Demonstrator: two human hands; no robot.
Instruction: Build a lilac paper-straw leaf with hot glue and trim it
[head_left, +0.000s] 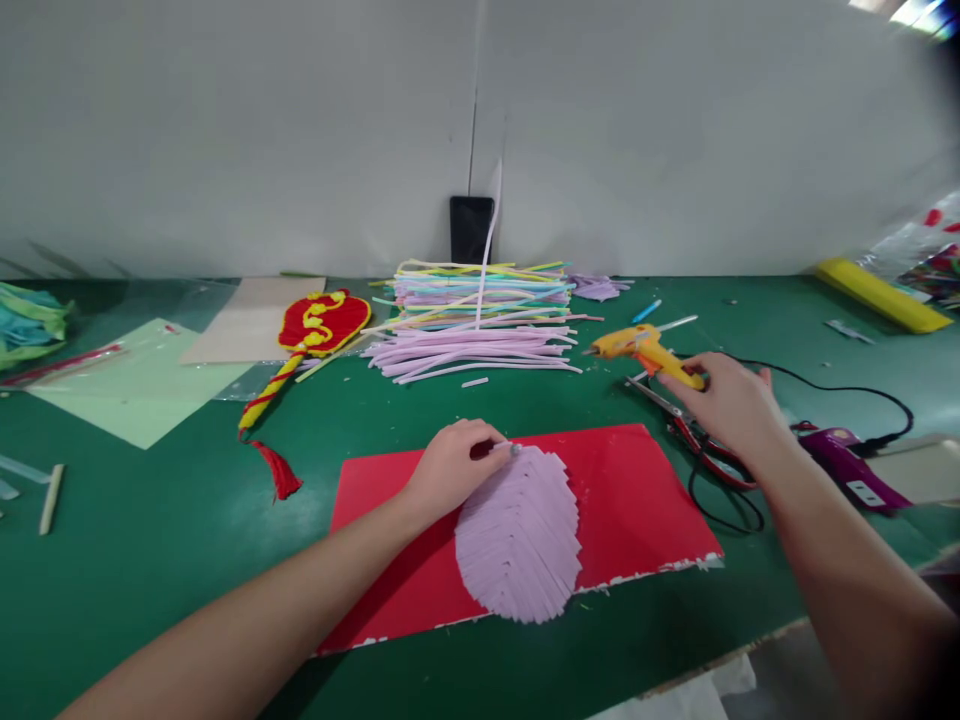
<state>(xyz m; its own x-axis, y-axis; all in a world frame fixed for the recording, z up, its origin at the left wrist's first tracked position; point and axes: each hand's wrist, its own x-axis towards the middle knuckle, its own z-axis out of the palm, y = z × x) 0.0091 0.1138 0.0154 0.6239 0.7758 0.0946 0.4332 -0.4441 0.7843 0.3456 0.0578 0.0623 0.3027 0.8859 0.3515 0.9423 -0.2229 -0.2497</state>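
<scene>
My right hand is closed on the rear of the handle of a yellow hot glue gun, whose nozzle points left above the green table. At the top of a lilac leaf-shaped piece, built of overlapping fuzzy strips, my left hand pinches the end of a short lilac pipe cleaner. The leaf-shaped piece lies on a red board with a torn white front edge. Fingers partly hide how the pinched strip meets the leaf.
Lilac pipe cleaners lie before a multicoloured pile, with a black phone behind. Pliers or scissors with red handles, a black cord and a purple power strip lie right. A red-and-yellow fan-shaped ornament rests left.
</scene>
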